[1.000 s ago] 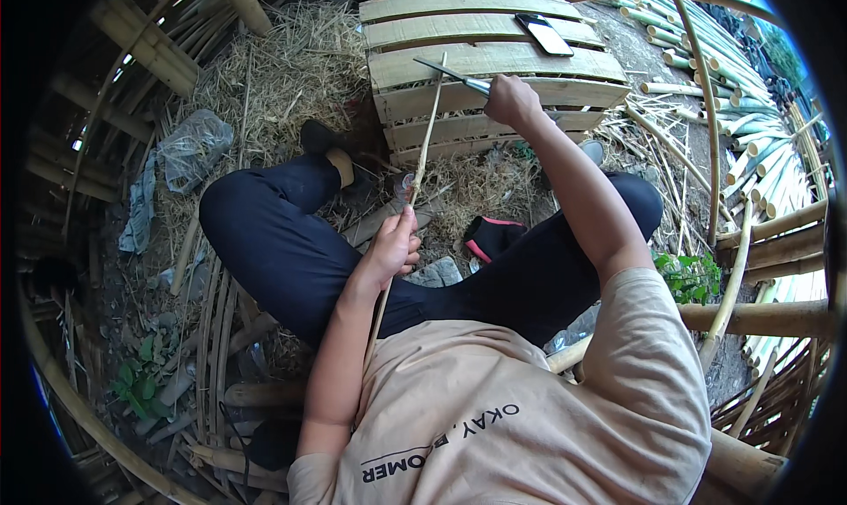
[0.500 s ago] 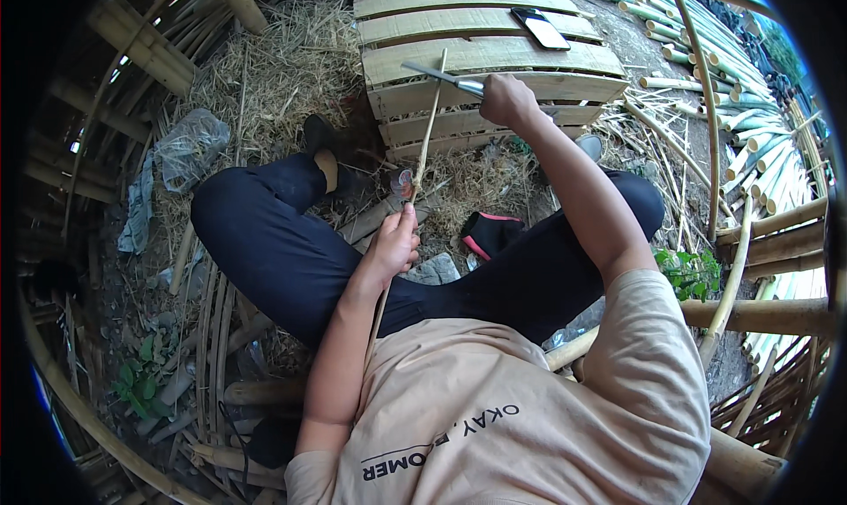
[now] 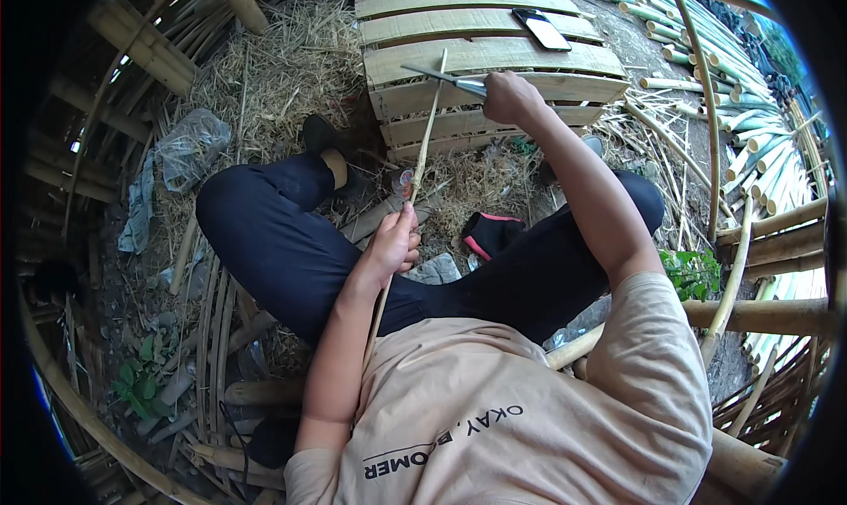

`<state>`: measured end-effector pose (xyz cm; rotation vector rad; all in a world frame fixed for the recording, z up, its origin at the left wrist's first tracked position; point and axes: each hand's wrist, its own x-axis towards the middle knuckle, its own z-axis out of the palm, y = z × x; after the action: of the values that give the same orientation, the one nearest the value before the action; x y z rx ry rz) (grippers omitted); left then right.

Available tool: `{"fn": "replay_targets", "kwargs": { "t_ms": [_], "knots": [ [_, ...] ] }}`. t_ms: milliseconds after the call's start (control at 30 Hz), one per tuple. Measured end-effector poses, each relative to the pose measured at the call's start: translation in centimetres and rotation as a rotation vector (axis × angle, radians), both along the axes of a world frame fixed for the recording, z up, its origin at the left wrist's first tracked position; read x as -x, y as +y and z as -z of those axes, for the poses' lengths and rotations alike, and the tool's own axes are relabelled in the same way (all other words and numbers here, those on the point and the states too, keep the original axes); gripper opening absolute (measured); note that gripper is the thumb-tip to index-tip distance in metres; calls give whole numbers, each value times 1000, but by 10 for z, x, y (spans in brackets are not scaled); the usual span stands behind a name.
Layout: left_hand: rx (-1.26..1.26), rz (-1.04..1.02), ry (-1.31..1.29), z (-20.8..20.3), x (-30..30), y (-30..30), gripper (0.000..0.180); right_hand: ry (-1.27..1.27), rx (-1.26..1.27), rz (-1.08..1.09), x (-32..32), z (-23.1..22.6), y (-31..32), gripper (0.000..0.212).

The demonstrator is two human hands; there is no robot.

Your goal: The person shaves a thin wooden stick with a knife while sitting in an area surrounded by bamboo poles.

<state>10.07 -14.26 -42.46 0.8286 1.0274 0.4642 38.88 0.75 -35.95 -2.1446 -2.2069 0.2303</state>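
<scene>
A thin pale bamboo strip (image 3: 426, 143) runs from beside my belly up toward the wooden slatted crate. My left hand (image 3: 393, 242) is closed around it in front of my lap, thumb on top. Above the crate's near edge, my right hand (image 3: 512, 99) grips a long-bladed knife (image 3: 466, 84) that points left. Its blade crosses the strip near the far tip; whether the two touch is unclear. The knife's handle is hidden in my fist.
The slatted crate (image 3: 494, 59) stands ahead with a phone (image 3: 542, 29) on top. A black and pink item (image 3: 492, 234) lies between my legs. Clear plastic (image 3: 193, 148) sits on straw at left. Cut bamboo poles (image 3: 768, 152) are piled far right, and a bamboo post (image 3: 706, 108) rises before them.
My right hand and the knife have shifted very slightly to the right. The left hand keeps its hold on the bamboo strip in nearly the same place.
</scene>
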Motion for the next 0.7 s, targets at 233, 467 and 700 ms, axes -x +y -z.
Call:
{"fn": "replay_targets", "kwargs": {
  "t_ms": [233, 467, 700],
  "knots": [
    [-74, 10, 76, 2, -4, 2, 42, 100, -65, 49, 6, 12, -11, 27],
    [-549, -63, 595, 36, -4, 12, 56, 134, -33, -283, 28, 39, -48, 33],
    [-666, -71, 570, 38, -12, 15, 49, 180, -108, -76, 11, 59, -27, 21]
  ]
}}
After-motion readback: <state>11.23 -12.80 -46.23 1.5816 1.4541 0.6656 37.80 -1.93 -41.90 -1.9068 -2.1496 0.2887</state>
